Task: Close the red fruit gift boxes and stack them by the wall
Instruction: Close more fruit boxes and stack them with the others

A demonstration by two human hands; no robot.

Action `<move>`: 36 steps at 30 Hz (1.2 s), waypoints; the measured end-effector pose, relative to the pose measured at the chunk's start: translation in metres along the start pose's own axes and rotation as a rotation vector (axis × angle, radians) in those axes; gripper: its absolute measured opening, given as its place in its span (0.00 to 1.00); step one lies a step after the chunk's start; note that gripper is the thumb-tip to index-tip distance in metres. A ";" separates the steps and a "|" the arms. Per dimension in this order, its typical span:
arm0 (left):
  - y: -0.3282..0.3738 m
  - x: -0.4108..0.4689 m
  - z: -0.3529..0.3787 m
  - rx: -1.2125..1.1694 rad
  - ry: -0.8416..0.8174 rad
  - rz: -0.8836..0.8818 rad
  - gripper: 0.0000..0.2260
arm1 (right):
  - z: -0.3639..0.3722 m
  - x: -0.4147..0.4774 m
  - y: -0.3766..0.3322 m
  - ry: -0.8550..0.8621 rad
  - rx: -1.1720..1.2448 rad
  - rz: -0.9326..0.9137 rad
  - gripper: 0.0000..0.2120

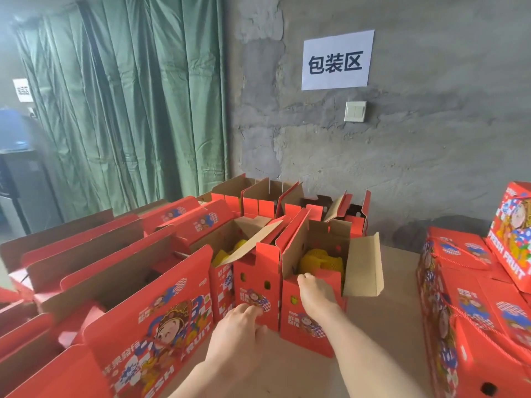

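- Open red cardboard fruit gift box (pixel 310 320) with a cartoon print stands upright on the tan desk (pixel 390 317), at about 6 o'clock from frame centre. Its top is not closed.
- A brown inner flap (pixel 363 265) of this box sticks up and out toward 3 o'clock. Yellow foam-netted fruit (pixel 321 259) shows inside.
- Right hand (pixel 316 297) is on the near wall of this box. Its fingers (pixel 305 278) are pressed together and hooked over the top rim, tips pointing into the box.
- Left hand (pixel 242 323), at 7 o'clock, lies against the lower front of the neighbouring narrow red box (pixel 255 282), which touches the first box on its 9 o'clock side. Its fingers (pixel 248 310) are close together and bent on the printed face. Cannot tell whether they grip or only rest there.
- Rows of open red boxes (pixel 115 268), lids raised, fill the desk from 8 to 10 o'clock; more open ones stand at 12 o'clock against the wall.
- Stack of closed red boxes (pixel 465 297) sits at 4 o'clock, well apart from the hands, near the grey concrete wall (pixel 416 153).
- On the wall at 1 o'clock: white paper sign (pixel 337 60), with a white switch plate (pixel 355 111) below it.
- Green curtain (pixel 129 96) hangs at 10–11 o'clock.
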State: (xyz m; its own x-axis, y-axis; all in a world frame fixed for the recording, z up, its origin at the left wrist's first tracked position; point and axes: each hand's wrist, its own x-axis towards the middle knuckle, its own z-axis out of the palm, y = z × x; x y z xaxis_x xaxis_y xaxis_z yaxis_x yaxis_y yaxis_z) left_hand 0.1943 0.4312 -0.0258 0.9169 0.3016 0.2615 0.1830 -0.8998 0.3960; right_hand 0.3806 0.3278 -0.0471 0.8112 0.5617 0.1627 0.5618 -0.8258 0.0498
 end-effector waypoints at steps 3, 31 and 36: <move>0.009 0.000 0.003 0.001 0.006 0.023 0.22 | -0.009 -0.025 0.017 -0.010 0.023 -0.070 0.11; 0.148 -0.095 -0.004 0.227 -0.254 0.539 0.22 | -0.103 -0.343 0.168 -0.105 0.977 0.378 0.10; 0.193 -0.140 0.008 0.154 -0.212 0.641 0.22 | -0.113 -0.422 0.194 -0.056 0.866 0.482 0.25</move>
State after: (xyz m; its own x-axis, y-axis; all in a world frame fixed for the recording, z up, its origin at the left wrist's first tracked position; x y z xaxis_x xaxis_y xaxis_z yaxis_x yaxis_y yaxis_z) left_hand 0.1046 0.2125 0.0070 0.9076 -0.3585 0.2184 -0.3841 -0.9191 0.0876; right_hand 0.1294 -0.0752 0.0054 0.9781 0.1955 -0.0720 0.0761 -0.6570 -0.7500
